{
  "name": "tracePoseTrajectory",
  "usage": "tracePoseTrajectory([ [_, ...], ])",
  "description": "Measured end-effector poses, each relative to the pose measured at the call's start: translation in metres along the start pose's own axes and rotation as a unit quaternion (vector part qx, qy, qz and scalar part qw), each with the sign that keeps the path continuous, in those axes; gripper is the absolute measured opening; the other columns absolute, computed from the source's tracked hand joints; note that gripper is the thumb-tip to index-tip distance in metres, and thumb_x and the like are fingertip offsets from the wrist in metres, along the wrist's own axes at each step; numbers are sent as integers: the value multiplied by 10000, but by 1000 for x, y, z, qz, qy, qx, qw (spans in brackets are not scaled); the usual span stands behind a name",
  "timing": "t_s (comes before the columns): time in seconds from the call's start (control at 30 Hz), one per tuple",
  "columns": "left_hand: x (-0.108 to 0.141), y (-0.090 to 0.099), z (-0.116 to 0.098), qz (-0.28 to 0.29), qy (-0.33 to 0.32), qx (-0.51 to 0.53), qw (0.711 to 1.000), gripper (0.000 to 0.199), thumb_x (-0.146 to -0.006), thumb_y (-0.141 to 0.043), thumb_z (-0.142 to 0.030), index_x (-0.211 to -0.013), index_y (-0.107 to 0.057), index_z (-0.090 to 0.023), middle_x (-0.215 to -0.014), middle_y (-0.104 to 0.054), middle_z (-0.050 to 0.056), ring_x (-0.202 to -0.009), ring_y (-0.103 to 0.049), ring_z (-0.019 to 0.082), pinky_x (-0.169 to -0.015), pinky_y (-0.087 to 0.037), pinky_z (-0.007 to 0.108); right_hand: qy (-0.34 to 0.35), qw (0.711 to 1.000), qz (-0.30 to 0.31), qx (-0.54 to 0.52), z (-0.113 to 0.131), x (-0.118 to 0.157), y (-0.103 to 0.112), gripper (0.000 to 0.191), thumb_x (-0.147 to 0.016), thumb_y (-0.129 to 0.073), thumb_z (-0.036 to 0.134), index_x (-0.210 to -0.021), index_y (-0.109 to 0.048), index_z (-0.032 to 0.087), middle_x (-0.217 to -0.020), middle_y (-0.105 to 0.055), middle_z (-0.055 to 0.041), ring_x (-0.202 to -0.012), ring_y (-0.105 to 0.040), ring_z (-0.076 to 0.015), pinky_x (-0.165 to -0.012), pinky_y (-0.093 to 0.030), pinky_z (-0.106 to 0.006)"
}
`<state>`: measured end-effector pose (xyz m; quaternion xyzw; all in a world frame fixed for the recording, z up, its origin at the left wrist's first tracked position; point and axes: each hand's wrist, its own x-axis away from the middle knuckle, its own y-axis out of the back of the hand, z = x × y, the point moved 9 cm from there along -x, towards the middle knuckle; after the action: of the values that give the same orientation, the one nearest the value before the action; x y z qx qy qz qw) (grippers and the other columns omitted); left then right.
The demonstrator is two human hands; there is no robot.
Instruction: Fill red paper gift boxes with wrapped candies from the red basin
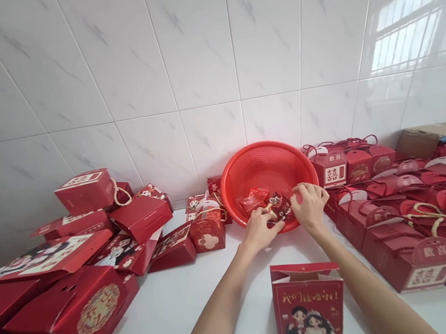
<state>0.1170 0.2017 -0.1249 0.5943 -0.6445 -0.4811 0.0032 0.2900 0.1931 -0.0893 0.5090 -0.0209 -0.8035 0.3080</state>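
A red plastic colander basket (pixel 234 193) leans towards me by the wall, with several small red wrapped packets (pixel 250 203) low inside it. My left hand (pixel 261 228) reaches over its front rim, fingers curled onto a dark red packet (pixel 281 207). At the basket's right side, my right hand (pixel 310 205) is closed in a pinch; whatever lies between its fingertips is hidden. Between my forearms stands an upright red gift box (pixel 308 306) printed with a cartoon bridal couple, its top unfolded. Neither hand touches that box.
Red gift boxes (pixel 105 309) are piled loosely on the left, and a smaller box with a cord handle (pixel 208 229) stands beside the basket. Handled boxes (pixel 408 250) stand in close rows on the right. Behind them is a cardboard carton (pixel 413 143). A tiled wall (pixel 202 68) bounds the white tabletop (pixel 209 289).
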Motion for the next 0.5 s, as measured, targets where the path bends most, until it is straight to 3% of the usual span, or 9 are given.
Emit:
tracePoseTrajectory([
  [0.13, 0, -3, 1, 5, -2, -17, 1000, 228, -717, -797, -441, -842, -785, -251, -966, -667, 86, -1002, -620, 301, -936, -501, 421, 44, 998, 15, 46, -2, 5, -6, 153, -813, -488, 211, -854, -635, 209, -1150, -645, -127, -1135, -492, -304, -1075, -228, -533],
  [0.27, -3, -4, 3, 11, -14, -11, 1000, 107, -810, -709, -328, -805, -782, -249, -910, -662, 78, -954, -633, 279, -914, -506, 411, 67, 994, 21, 78, -1, 10, -10, 152, -799, -492, 197, -846, -636, 204, -1189, -643, -147, -1151, -492, -315, -1098, -223, -564],
  [0.5, -5, -5, 19, -2, 0, -24, 1000, 179, -878, -605, -236, -848, -780, -215, -982, -661, 97, -950, -630, 267, -932, -496, 443, 105, 986, 66, 112, 5, 29, -30, 148, -782, -498, 173, -832, -635, 201, -1163, -651, -190, -1196, -477, -354, -1130, -120, -642],
])
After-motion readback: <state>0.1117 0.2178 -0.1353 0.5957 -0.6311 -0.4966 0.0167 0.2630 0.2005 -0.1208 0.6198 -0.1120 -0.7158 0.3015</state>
